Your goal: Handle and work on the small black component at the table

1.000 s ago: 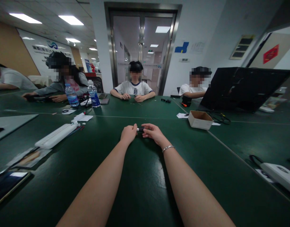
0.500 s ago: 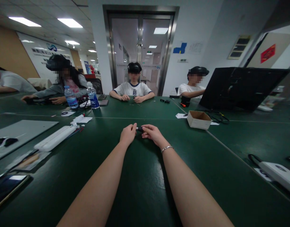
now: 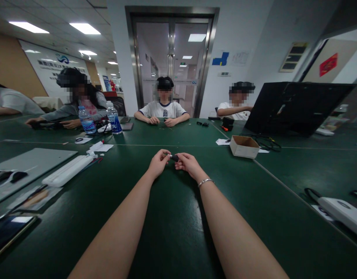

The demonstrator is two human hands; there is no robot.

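Note:
Between my two hands, above the green table (image 3: 178, 217), is a small black piece with a silvery metal end (image 3: 175, 158); it is too small to tell its kind. My right hand (image 3: 190, 166) pinches the black part between thumb and fingers, with the other fingers curled. The fingertips of my left hand (image 3: 159, 164) close on the silvery end from the other side. Both forearms reach forward over the table, and a silver bracelet (image 3: 205, 182) circles my right wrist.
An open cardboard box (image 3: 244, 150) stands beyond my right hand, before a black monitor (image 3: 297, 108). To the left lie a white power strip (image 3: 67, 169), a laptop (image 3: 47, 157) and a phone (image 3: 12, 236). Two water bottles (image 3: 114, 119) stand farther back. Several people sit around the table.
My left fingers have shifted their grip on the silvery end, with the index finger now more extended. The black piece has tilted slightly. My right hand has barely moved.

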